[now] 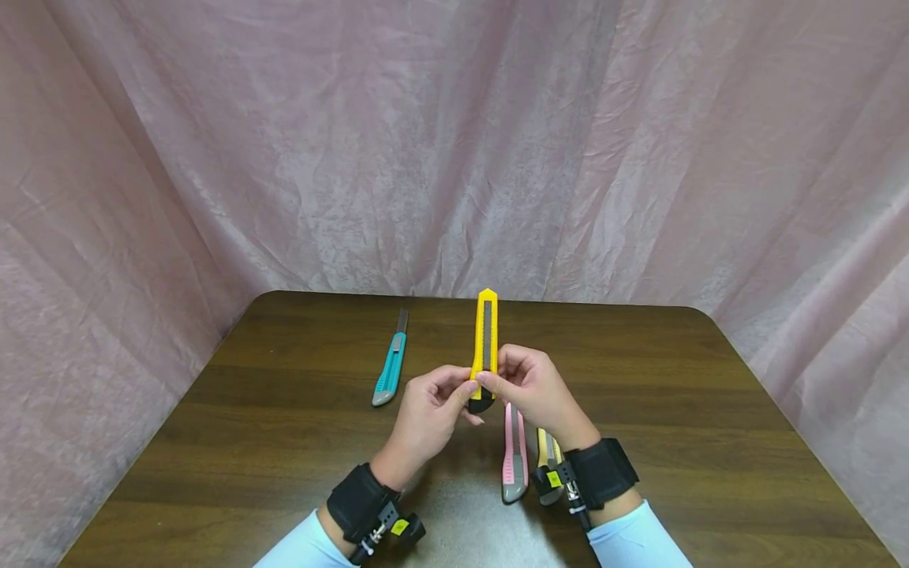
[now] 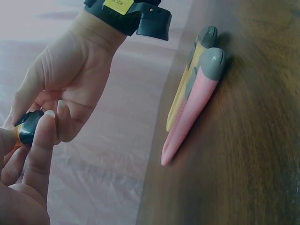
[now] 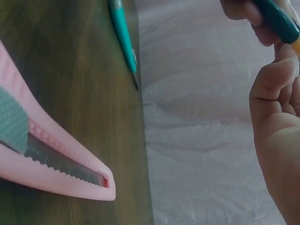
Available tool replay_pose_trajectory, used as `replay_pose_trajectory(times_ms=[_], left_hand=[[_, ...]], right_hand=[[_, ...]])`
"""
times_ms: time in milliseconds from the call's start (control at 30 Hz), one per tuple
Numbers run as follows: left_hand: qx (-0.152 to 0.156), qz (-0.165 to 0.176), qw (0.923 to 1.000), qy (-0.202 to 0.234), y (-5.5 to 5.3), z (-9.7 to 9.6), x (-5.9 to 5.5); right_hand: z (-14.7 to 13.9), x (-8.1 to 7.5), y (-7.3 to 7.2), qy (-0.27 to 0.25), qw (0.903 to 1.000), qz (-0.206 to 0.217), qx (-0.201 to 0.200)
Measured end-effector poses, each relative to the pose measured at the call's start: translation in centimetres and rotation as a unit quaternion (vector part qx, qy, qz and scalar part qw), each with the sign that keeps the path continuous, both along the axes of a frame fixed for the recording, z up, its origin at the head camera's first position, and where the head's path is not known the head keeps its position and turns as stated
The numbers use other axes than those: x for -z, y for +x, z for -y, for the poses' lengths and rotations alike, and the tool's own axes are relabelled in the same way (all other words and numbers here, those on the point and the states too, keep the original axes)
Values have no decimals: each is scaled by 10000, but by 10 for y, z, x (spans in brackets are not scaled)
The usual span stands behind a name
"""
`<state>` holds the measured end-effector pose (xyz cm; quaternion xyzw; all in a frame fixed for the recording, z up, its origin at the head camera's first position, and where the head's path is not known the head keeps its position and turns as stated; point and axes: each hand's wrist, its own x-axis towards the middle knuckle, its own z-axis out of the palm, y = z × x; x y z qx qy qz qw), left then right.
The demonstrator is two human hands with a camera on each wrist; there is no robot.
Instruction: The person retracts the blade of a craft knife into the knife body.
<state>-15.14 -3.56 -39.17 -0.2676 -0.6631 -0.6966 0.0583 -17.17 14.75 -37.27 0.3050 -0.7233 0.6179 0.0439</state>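
Observation:
Both hands hold a bright yellow utility knife [image 1: 486, 327] upright over the table, its black end cap [image 2: 31, 126] at the bottom. Its yellow tip points up, and no blade sticks out past it. The thumb and fingers of my left hand [image 1: 428, 406] pinch the knife's lower end from the left. From the right, my right hand [image 1: 536, 386] pinches it just above the black cap. Below the right hand lie a pink utility knife [image 1: 514, 461] with a grey end and a pale yellow utility knife [image 1: 545, 446], partly hidden by the right wrist camera.
A teal utility knife [image 1: 390, 367] lies left of the hands, its blade [image 1: 402, 320] extended toward the table's back edge. The brown wooden table [image 1: 234, 442] ends at a pink curtain [image 1: 398, 158]. Black straps with small cameras [image 1: 408, 528] circle both wrists.

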Motion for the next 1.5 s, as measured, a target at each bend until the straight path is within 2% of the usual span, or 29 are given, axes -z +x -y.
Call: replay_pose_trajectory(times_ms=[100,200,333,433,500,700,800,867,933,1033,1100,1167,1267,1367,1500], left_hand=[[-56,20,10000,-22,-7,0,9],[-136,136,9997,-139,-13,1,17],[-362,389,9968,-593,-11,2,20],[-486,657,9893,-1209,-6,1,19],[-515,812,9822,-1616,-3,1,20],[-278,1181,9646,-2344,6,1,29],[6,1355,9530,-2711,12,2,34],[121,1372,9408,-3096,15,3,36],[198,1309,9252,-3555,18,4,37],[208,929,8982,-4292,21,3,38],[221,608,8844,-4623,22,2,39],[222,295,8752,-4824,23,1,40],[196,35,8683,-4956,23,-1,42],[175,-58,8610,-5083,23,-2,42],[203,-54,8529,-5216,23,-3,43]], right_hand=[[0,0,-2,-40,9999,-17,-117],[0,2,-5,-74,10000,61,-12],[-3,14,-10,38,9975,356,603],[-6,24,-11,532,9909,564,1098],[-6,28,-8,927,9852,737,1243],[-1,35,2,1654,9679,1581,1044],[3,35,7,2218,9524,1883,905],[7,33,10,2759,9369,1962,876],[11,32,13,3400,9177,1855,887],[19,33,15,4266,8863,1542,938],[24,35,16,4701,8667,1359,966],[30,37,15,4997,8507,1268,1028],[36,39,15,5330,8298,1194,1144],[39,38,14,5504,8165,1242,1224],[39,38,13,5580,8086,1369,1268]])
